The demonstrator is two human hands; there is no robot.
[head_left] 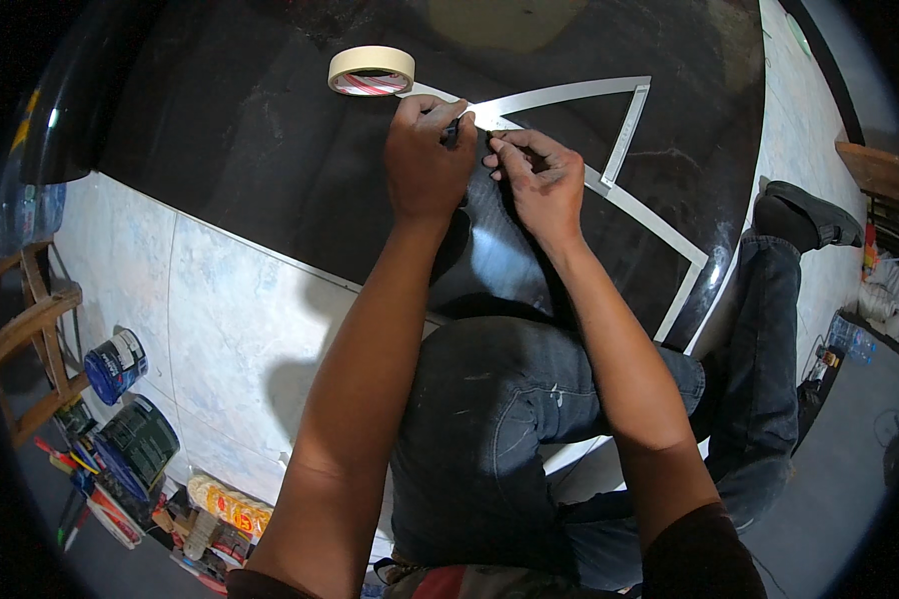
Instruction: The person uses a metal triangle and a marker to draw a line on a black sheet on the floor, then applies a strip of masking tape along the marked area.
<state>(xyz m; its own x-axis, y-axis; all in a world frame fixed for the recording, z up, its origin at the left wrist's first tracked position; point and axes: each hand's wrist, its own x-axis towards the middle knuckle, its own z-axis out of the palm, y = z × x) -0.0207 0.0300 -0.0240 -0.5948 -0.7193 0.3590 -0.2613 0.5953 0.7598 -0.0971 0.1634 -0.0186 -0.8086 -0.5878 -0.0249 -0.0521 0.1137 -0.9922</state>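
My left hand (432,152) is closed in a pinch over a pale strip (484,117) on a dark glossy panel (260,170). Something small and dark shows between its fingers, too small to name. Just to the right, my right hand (544,180) pinches with thumb and forefinger close to the same strip; what it holds is hidden. A roll of masking tape (372,58) stands beyond my left hand, where a pale strip comes out from under it. Right of my hands, a narrow piece with ruler-like markings (626,135) meets a long pale strip (569,93) at a corner.
Another angled pale strip (659,228) lies toward my bent knee (489,399). Pale marbled tiles (220,290) border the panel. Paint cans (117,365), a wooden frame (38,344) and assorted tools sit at the left. A shoe (819,215) rests at the right.
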